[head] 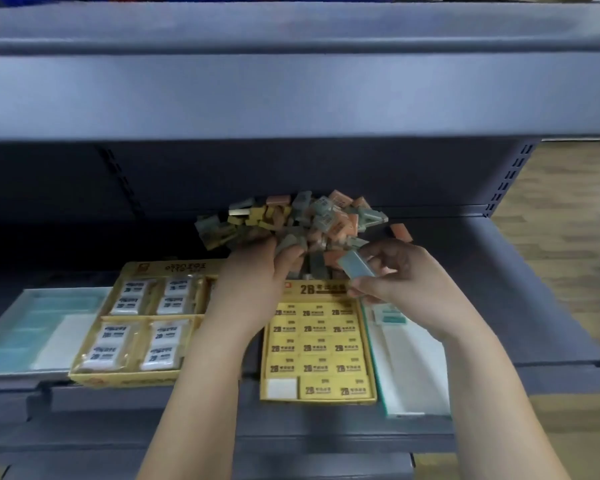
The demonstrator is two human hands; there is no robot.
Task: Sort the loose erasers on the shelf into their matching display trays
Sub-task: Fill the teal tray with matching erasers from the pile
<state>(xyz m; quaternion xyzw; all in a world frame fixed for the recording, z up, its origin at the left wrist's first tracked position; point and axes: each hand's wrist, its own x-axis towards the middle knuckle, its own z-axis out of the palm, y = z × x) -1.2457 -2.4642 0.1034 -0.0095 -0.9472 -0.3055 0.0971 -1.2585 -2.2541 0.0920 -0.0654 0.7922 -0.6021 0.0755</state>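
Note:
A heap of loose erasers (305, 216) in grey-green, orange and yellow lies at the back of the grey shelf. My left hand (257, 271) reaches into the front of the heap, its fingers curled round a grey-green eraser (288, 244). My right hand (392, 275) pinches a pale blue-green eraser (354, 268) above the trays. Below stand a yellow tray (317, 344) of 2B erasers, a yellow tray (139, 327) of white wrapped erasers, a teal tray (39, 327) at the left and a white tray (413, 358) at the right.
The upper shelf (291, 91) overhangs the heap closely. The front edge of the lower shelf (551, 363) runs just below the trays. A wooden floor (575, 209) shows at the right.

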